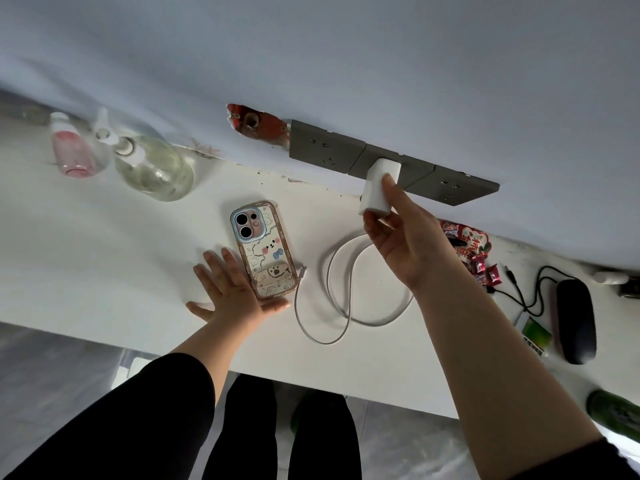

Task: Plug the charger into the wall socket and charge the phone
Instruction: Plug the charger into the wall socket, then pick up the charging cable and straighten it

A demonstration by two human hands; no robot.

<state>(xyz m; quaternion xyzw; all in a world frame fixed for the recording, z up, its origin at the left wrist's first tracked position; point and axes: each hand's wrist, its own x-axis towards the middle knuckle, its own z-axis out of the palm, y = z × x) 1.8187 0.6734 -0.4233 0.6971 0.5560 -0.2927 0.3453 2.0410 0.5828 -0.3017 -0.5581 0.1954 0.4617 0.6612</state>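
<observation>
My right hand (403,237) grips the white charger block (377,185) and holds it against the middle panel of the grey wall socket strip (325,147). Its white cable (346,299) loops over the white table (104,254), and the free plug end (303,271) lies just right of the phone. The phone (263,247) lies face down in a clear cartoon case. My left hand (232,289) rests flat on the table with fingers spread, touching the phone's lower left edge.
A pink bottle (74,150) and a clear glass bottle (156,164) lie at the back left. Red snack packets (471,247), a black case (575,320) with a black cable (530,289) and a green bottle (616,414) crowd the right. A hole (256,124) gapes in the wall.
</observation>
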